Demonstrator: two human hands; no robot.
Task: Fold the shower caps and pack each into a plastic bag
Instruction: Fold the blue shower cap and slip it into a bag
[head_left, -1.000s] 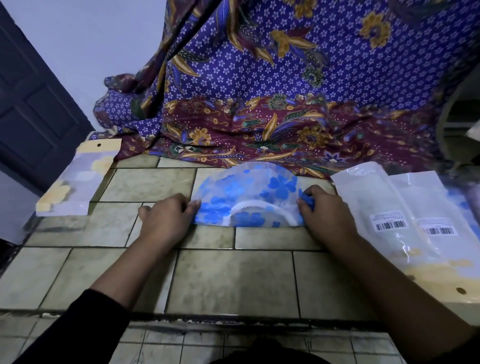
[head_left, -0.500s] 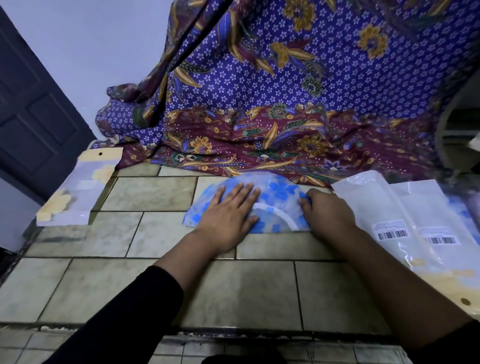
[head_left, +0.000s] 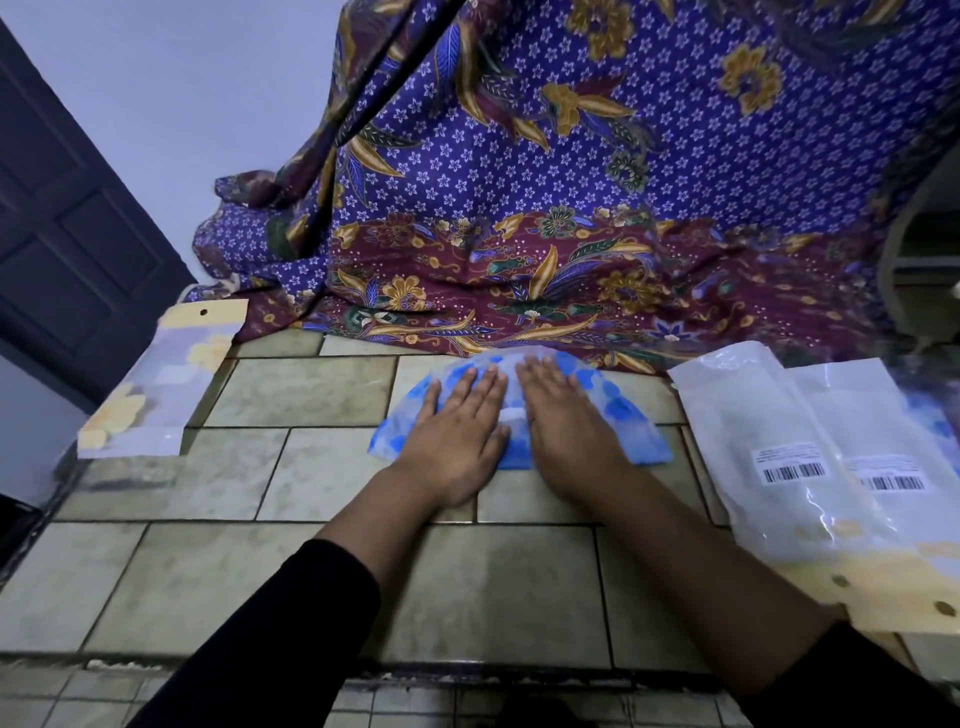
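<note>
The shower cap (head_left: 621, 413), clear with blue flowers, lies folded into a half-moon on the far middle of the tiled worktop (head_left: 322, 467). Its long axis runs left to right: the straight folded edge faces near, and the curved edge points far, where it meets the hem of a purple and maroon patterned cloth (head_left: 519, 234) draped over the back of the worktop. The left hand (head_left: 457, 431) and the right hand (head_left: 566, 426) press flat on the cap side by side, fingers (head_left: 485, 387) straight and close together, gripping nothing. Only the cap's left and right ends and a strip between the hands show.

Bare tiles stretch from the cap's near edge to the worktop's front lip and off to the left. Just right of the cap, two plastic bags (head_left: 769, 441) with barcode labels lie overlapping. At the far left edge rests a bag with yellow trim (head_left: 161, 384), well apart from the cap. A dark door (head_left: 67, 249) stands beyond it.
</note>
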